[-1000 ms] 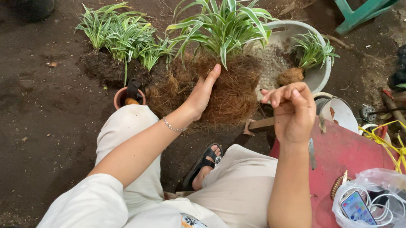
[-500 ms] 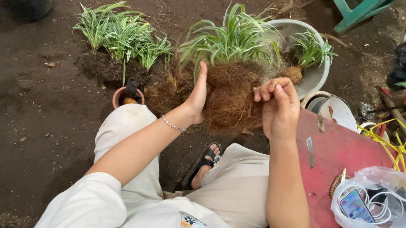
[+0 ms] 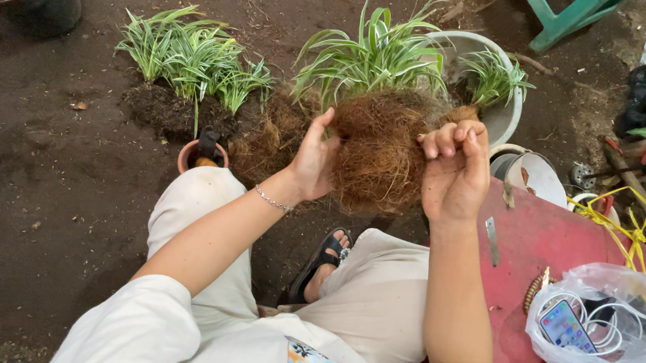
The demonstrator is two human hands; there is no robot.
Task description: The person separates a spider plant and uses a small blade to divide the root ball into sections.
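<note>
Root ball (image 3: 377,151) between left hand (image 3: 316,157) (flat against it) and clenching right hand (image 3: 453,170) — fingertips buried.

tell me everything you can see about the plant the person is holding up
The plant has long narrow leaves, green with pale stripes, fanning upward and outward. Below them hangs a dense rusty-brown root ball of tangled fibres, bare, out of any pot. It is held upright in the air above the dirt ground, in front of a white pot. The left hand presses flat against its left side; the right hand grips fibres on its right side, fingers curled.
</note>
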